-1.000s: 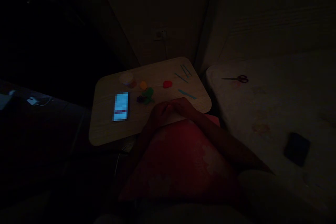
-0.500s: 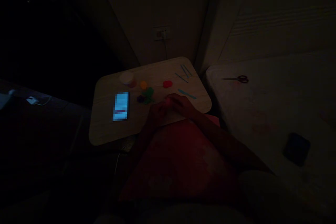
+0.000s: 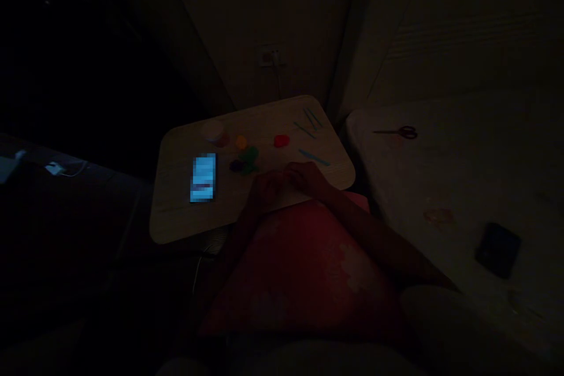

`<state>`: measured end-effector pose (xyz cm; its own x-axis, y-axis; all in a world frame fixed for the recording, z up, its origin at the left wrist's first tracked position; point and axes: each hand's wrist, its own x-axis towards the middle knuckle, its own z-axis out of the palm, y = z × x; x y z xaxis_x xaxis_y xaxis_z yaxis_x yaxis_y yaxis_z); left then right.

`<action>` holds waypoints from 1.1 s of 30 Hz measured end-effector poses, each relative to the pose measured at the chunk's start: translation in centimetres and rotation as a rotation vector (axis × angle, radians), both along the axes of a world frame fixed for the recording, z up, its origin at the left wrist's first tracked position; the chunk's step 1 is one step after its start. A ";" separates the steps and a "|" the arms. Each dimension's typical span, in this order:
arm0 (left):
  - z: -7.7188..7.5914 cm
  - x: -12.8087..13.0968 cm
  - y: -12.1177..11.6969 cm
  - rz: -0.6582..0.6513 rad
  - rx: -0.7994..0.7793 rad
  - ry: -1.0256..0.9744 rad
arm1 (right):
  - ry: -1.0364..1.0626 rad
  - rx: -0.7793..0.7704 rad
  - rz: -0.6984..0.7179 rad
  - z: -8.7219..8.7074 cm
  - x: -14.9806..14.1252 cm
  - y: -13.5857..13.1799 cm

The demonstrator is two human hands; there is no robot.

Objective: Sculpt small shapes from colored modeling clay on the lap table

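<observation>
The left hand [image 3: 265,188] and the right hand [image 3: 307,177] meet over the near edge of a pale wood-look worktop [image 3: 174,214] with rounded corners. Both have curled fingers, but the dim light hides whether anything is gripped between them, so I cannot tell how far either is closed.

Just beyond the left hand lie a bright green soft-looking lump [image 3: 249,155] and a dark purple lump [image 3: 237,165], close together. An orange rounded lump [image 3: 241,141] sits on their far side, and a bright red rounded lump [image 3: 281,141] lies apart to the right, beyond the hands. A flat blue-green strip [image 3: 314,157] lies just beyond the right hand; several thin blue-green sticks [image 3: 312,119] are near the far right corner. At left are a lit rectangular phone [image 3: 203,178] and, farther back, a pale round tub [image 3: 213,131].

A red cloth with pale patches [image 3: 304,264] spreads below the forearms. On the pale surface at right [image 3: 423,176] are dark-handled scissors [image 3: 408,133] and, nearer, a dark squarish object [image 3: 498,249]. A wall socket [image 3: 268,57] with a plugged-in cable is behind the worktop.
</observation>
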<state>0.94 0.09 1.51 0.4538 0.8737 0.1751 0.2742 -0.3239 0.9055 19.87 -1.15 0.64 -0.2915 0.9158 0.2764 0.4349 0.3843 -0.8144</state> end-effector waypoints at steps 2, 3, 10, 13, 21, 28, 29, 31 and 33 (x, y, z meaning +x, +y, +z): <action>0.1 0.0 0.0 -0.008 0.023 0.007 | -0.013 0.023 -0.016 -0.2 0.2 0.1; 0.1 0.0 0.1 -0.012 0.038 0.018 | -0.018 0.031 -0.015 -0.3 0.2 0.2; -0.5 0.0 0.5 -0.031 0.076 0.063 | -0.011 0.012 -0.001 -1.2 0.1 0.8; -0.3 0.0 0.5 -0.021 0.048 0.059 | 0.034 0.001 0.011 -1.2 0.0 0.7; 0.3 -0.1 0.0 0.097 -0.045 0.049 | 0.156 0.087 0.047 -0.6 0.0 0.3; 0.1 0.0 0.1 0.017 -0.047 -0.027 | 0.246 0.063 -0.019 -0.3 0.1 0.2; 0.1 0.0 0.1 0.015 -0.042 -0.047 | 0.257 0.056 -0.030 -0.4 0.1 0.2; 0.0 0.1 0.2 0.035 -0.016 -0.075 | 0.256 0.031 -0.068 -0.5 0.1 0.3; -0.1 0.1 0.3 0.065 0.009 -0.090 | 0.243 0.006 -0.130 -0.7 0.1 0.4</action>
<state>1.04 0.40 1.42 0.3787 0.8990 0.2202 0.2129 -0.3161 0.9245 20.01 -0.71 -0.05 -0.0965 0.9392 0.3294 0.2731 0.3433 -0.8987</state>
